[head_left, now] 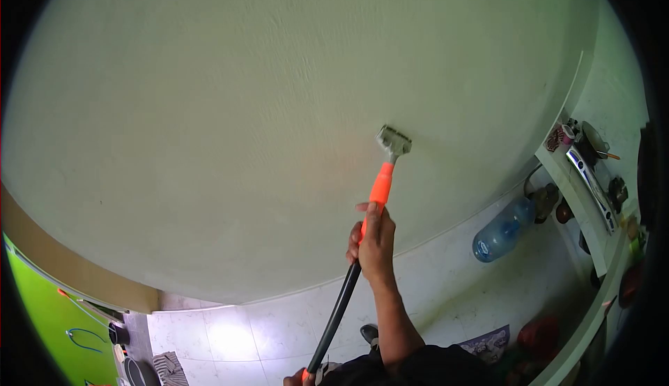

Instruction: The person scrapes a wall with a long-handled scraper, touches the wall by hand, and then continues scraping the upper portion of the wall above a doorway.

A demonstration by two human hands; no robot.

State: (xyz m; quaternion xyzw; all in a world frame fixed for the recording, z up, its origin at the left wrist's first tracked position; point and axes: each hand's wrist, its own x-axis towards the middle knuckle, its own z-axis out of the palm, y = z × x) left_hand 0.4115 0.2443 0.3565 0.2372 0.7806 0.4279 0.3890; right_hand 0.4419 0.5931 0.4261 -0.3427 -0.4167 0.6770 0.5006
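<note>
A long-handled scraper [380, 185] with an orange upper grip and a black shaft slants up across the wall [230, 128]. My right hand [374, 243] is wrapped round the lower part of its orange grip. At the bottom edge, my left hand [296, 379] holds the orange lower end of the handle; most of that hand is cut off by the frame. The grey metal scraper head [394, 142] lies close against the pale wall. Rough, wrinkled marks run down the wall's upper middle.
A large blue water bottle [498, 236] lies on the white tiled floor [293, 330] at right. Beside it, a counter [568, 177] carries a stove [591, 187] and a pan [592, 138]. A striped cloth [169, 370] and a dark basin [137, 371] sit at lower left.
</note>
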